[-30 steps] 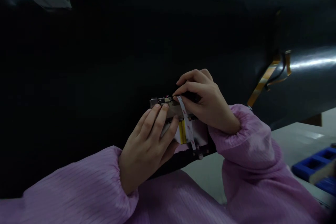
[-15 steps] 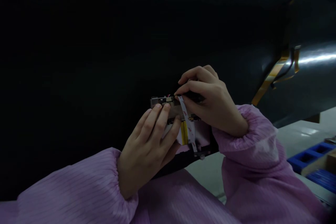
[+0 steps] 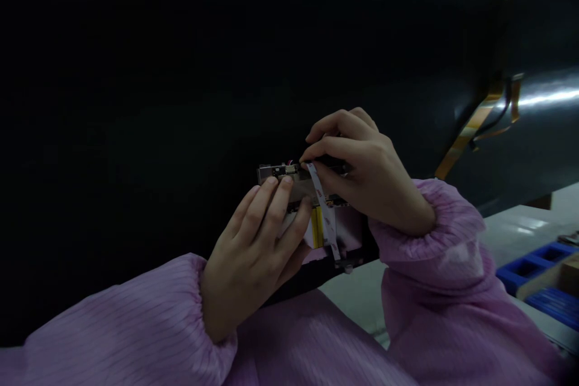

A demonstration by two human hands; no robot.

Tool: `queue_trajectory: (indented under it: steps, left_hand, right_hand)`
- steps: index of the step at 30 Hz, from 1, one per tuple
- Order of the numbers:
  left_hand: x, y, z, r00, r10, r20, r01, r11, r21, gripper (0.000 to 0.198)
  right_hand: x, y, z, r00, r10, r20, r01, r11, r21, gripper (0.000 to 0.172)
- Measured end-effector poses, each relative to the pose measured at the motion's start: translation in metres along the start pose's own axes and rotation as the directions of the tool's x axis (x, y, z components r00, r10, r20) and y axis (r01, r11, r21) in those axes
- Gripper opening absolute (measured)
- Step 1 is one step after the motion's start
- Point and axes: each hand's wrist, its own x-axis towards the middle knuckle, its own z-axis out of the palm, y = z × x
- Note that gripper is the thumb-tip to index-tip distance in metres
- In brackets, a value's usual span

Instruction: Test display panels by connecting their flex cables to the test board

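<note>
I have the right hand [image 3: 364, 163] arched over an opened electronic assembly [image 3: 298, 191], thumb and index fingertips close together at its far edge; I can't tell whether they hold anything. Just beside that grip is the upper end of a white printed strip [image 3: 321, 199], running nearer across the assembly. Left of the fingertips I make out a small connector [image 3: 290, 169] with thin wires. Nearer than the grip, I see a yellow band [image 3: 317, 227] beside the strip. Left of and nearer than the grip, the left hand [image 3: 253, 256] lies with fingers extended on the assembly.
</note>
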Motion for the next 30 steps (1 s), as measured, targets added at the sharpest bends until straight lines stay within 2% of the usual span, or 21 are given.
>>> queue_trajectory:
  steps: [16,30]
  left_hand:
    - [0.0004,0.0005,-0.0001,1.0,0.006,-0.01,-0.006,1.0,0.008,0.047]
    - [-0.0007,-0.0003,0.0024,1.0,0.011,-0.023,-0.011,1.0,0.017,0.051]
  right_hand:
    - [0.0018,-0.0037,0.001,1.0,0.012,-0.015,-0.013,1.0,-0.025,0.015]
    - [0.0005,-0.0048,0.0047,0.997,0.068,-0.035,-0.067,0.997,0.038,0.014]
